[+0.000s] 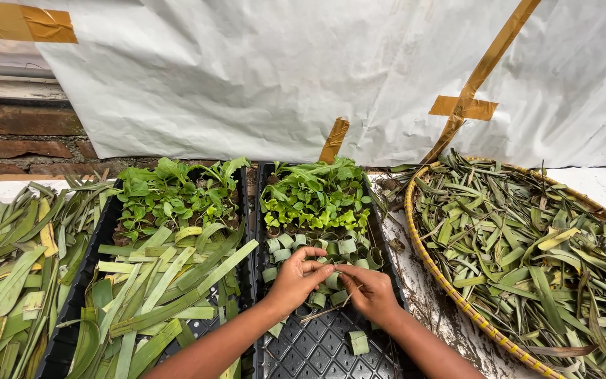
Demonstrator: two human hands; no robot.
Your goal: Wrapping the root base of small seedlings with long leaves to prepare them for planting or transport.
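Observation:
Both hands meet over the right black seedling tray. My left hand and my right hand pinch one small cup rolled from a green leaf strip, their fingertips touching around it. Rows of similar rolled leaf cups stand just beyond the fingers. Behind those grow green seedlings. One loose leaf cup lies on the bare grid near my right wrist.
The left black tray holds seedlings at the back and long leaf strips in front. A pile of leaves lies at the far left. A round woven basket of cut leaves sits on the right. White sheeting hangs behind.

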